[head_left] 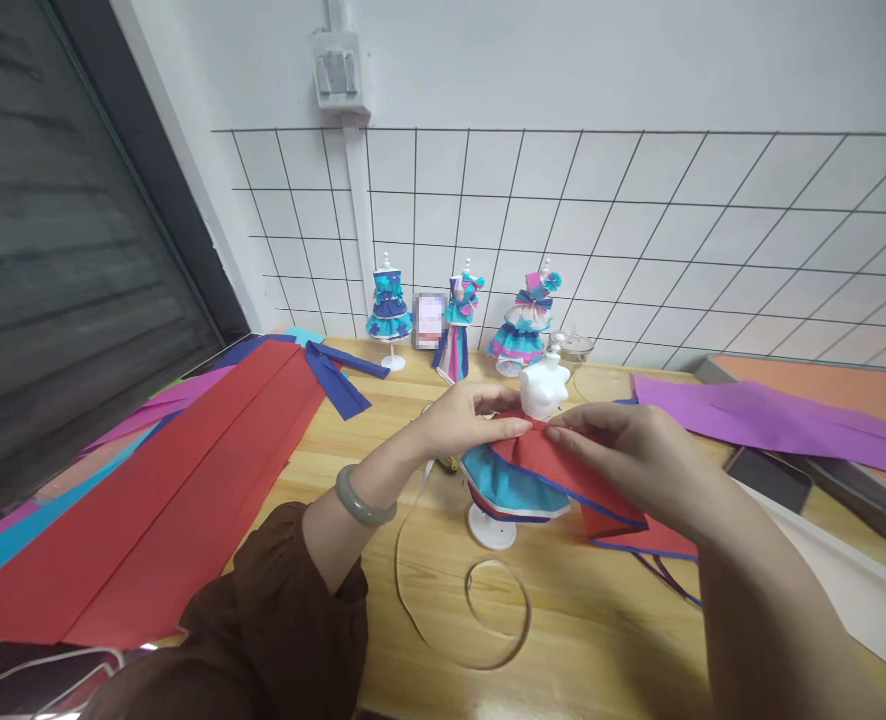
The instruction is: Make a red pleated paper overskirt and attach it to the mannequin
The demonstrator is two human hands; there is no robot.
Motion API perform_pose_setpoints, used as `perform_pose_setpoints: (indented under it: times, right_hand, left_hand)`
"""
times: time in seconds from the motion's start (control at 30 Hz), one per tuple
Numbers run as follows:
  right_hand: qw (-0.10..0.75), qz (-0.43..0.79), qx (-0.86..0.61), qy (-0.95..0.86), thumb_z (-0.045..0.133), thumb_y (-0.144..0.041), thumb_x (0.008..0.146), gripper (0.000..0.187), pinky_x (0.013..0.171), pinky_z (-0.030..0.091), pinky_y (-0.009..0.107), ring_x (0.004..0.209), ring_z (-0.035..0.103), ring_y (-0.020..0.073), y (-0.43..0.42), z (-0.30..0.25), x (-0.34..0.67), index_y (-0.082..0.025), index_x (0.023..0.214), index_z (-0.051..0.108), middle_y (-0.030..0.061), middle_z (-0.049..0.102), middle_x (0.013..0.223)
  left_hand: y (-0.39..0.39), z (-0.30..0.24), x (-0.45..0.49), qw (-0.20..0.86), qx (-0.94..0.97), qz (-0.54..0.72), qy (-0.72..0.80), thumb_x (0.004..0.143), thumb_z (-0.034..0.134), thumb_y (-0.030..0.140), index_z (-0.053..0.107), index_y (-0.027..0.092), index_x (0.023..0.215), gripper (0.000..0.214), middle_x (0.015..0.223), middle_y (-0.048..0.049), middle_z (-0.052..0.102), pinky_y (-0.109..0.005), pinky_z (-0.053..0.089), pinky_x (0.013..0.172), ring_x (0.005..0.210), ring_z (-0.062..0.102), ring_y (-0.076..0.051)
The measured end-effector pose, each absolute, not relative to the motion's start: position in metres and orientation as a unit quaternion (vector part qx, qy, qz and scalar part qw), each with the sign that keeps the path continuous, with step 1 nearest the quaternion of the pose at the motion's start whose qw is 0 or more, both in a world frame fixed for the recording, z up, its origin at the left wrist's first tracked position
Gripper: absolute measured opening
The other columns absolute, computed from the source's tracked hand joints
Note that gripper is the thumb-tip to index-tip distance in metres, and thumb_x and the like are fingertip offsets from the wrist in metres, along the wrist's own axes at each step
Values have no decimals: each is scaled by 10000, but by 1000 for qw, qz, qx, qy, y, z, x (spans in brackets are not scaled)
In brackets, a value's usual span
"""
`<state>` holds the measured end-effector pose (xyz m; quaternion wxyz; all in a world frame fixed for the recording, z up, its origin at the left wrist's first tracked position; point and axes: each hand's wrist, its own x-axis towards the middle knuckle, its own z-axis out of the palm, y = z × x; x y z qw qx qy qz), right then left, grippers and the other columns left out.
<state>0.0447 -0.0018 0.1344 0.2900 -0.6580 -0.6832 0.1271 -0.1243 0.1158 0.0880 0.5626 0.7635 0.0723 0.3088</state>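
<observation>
A small white mannequin [544, 388] on a round white stand [492, 527] rests on the wooden table [600, 640], wearing a turquoise skirt [507, 490]. A red paper strip with a blue edge [563, 470] is draped around its waist. My left hand [467, 415] pinches the red strip at the mannequin's left side, fingers closed. My right hand [627, 450] pinches the same strip just right of the waist, and the strip trails away under that hand.
Long red, blue and purple paper strips [158, 500] lie at the left. Three dressed mannequins [458, 315] stand at the back by a wire grid. Purple paper [773, 420] and a dark phone [769, 478] lie at the right. A clear tape loop [473, 600] curls near the stand.
</observation>
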Motion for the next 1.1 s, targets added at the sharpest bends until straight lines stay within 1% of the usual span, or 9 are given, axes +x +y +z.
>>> perform_pose_setpoints:
  times: [0.13, 0.3, 0.4, 0.53, 0.63, 0.73, 0.83, 0.97, 1.1]
  right_hand:
    - [289, 126, -644, -697, 549, -424, 811, 279, 471, 391, 253, 560, 551, 164, 1, 133, 46, -195, 787, 707, 19, 628, 587]
    - [291, 135, -636, -702, 515, -415, 827, 290, 466, 380, 251, 563, 539, 160, 1, 132, 46, -194, 805, 701, 20, 623, 604]
    - [294, 136, -636, -700, 521, -433, 823, 298, 448, 361, 245, 536, 519, 149, 1, 131, 47, -194, 788, 696, 14, 607, 579]
    - [288, 123, -650, -692, 527, -471, 823, 339, 425, 332, 238, 498, 498, 135, -2, 131, 45, -183, 738, 682, 11, 601, 566]
    - [280, 125, -645, -700, 520, -462, 838, 334, 458, 373, 247, 551, 547, 156, -4, 133, 41, -185, 768, 690, 24, 645, 627]
    - [280, 134, -631, -711, 498, -411, 867, 298, 564, 449, 276, 694, 614, 196, -5, 136, 39, -201, 853, 708, 48, 703, 786]
    - [291, 140, -620, -715, 500, -388, 872, 281, 625, 477, 297, 768, 635, 215, -5, 137, 39, -211, 898, 717, 58, 718, 881]
    - [299, 140, -611, -719, 519, -401, 862, 280, 606, 478, 290, 762, 636, 218, -4, 136, 39, -217, 867, 729, 56, 724, 874]
    - [322, 132, -601, -720, 551, -404, 847, 266, 606, 470, 279, 730, 626, 201, -2, 134, 37, -219, 883, 739, 47, 723, 831]
  left_hand:
    - [114, 90, -125, 563, 761, 315, 76, 778, 661, 262, 653, 115, 1048, 307, 1076, -121, 680, -337, 455, 931, 1062, 605, -208]
    - [110, 91, -123, 550, 765, 324, 92, 753, 687, 260, 641, 130, 1095, 369, 1151, -129, 654, -372, 441, 966, 1083, 599, -222]
    - [108, 92, -123, 532, 772, 333, 104, 759, 676, 248, 647, 119, 1083, 350, 1142, -132, 658, -376, 447, 959, 1068, 605, -221]
    - [106, 93, -123, 486, 790, 351, 128, 784, 645, 258, 659, 135, 1065, 307, 1129, -112, 668, -359, 440, 957, 1050, 608, -208]
    - [105, 93, -123, 465, 801, 351, 140, 798, 624, 276, 669, 133, 1050, 293, 1113, -109, 676, -343, 444, 938, 1035, 612, -207]
    - [105, 94, -124, 466, 805, 342, 132, 807, 606, 268, 668, 124, 1061, 298, 1107, -111, 679, -336, 439, 948, 1059, 604, -214]
    - [106, 95, -126, 467, 815, 322, 119, 815, 583, 246, 657, 125, 1097, 316, 1130, -108, 670, -338, 441, 950, 1082, 591, -225]
    - [105, 96, -128, 459, 825, 303, 126, 824, 553, 234, 652, 141, 1112, 318, 1073, -84, 684, -330, 459, 909, 1028, 606, -211]
    - [102, 96, -127, 446, 826, 311, 147, 814, 551, 229, 670, 133, 1051, 282, 967, -61, 701, -312, 462, 880, 989, 611, -204]
